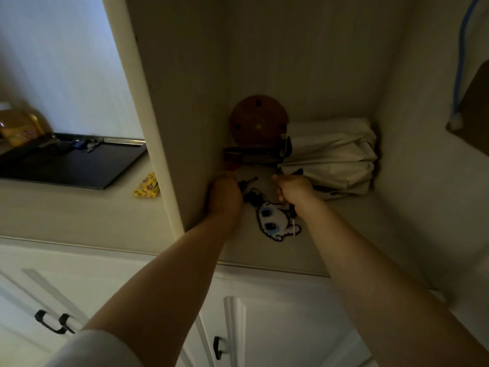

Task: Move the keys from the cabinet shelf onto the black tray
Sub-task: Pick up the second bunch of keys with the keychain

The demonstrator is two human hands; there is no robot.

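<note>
A white sleeve (87, 348) at about 7 o'clock is nearest the lens, and from it the left forearm runs up into the cabinet shelf (344, 229). The left hand (225, 194), just left of the frame's centre, has its fingers curled round a dark bunch of keys (248, 184) that pokes out of the fist toward 1 o'clock. The keys appear to sit low on the shelf, hard by the cabinet's left wall; whether they are lifted clear I cannot tell.

The right hand (292, 188), just right of centre, is curled too, and seems to pinch something small beside a flat bead-work figure (275, 221) with big blue eyes, which lies on the shelf between the two wrists. What it holds is too dim to make out.

Behind the hands, at 12 o'clock, a round wooden disc (258, 119) leans on the back wall, with a folded white bag (333, 154) to its right.

The black tray (74, 165) lies on the counter at 9 o'clock, well apart from the cabinet. A few small key-like items (87, 145) already lie at its far edge. As I judge it, this bunch is gripped but still has to be carried out and set down there.
</note>
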